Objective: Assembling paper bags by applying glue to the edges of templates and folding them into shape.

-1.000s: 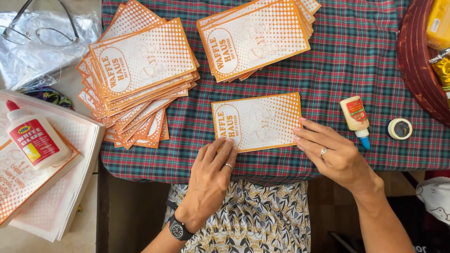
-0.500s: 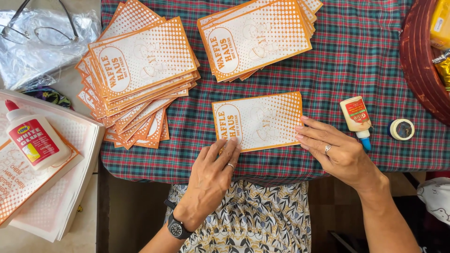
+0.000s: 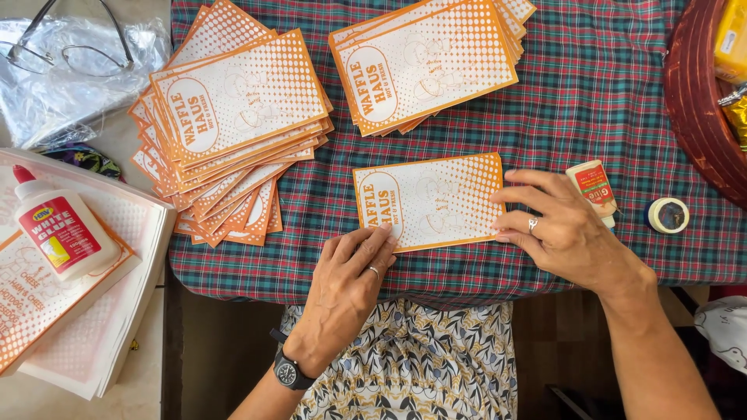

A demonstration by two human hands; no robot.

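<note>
A single orange-and-white printed paper bag lies flat on the plaid tablecloth near its front edge. My left hand rests fingers-down on the bag's lower left corner. My right hand, with a ring, presses its fingertips on the bag's right edge. Neither hand grips anything. A small glue bottle with a red label lies just right of my right hand, and a small round lid sits beyond it.
Two stacks of the same bags lie on the cloth: a fanned pile at left, a neater one at the back. A big white glue bottle lies on flat sheets at left. Glasses rest on plastic. A dark red basket stands at right.
My right hand has slid slightly left along the bag's right edge; my left hand's fingers shifted a little on the lower left corner. The bag stays in place.
</note>
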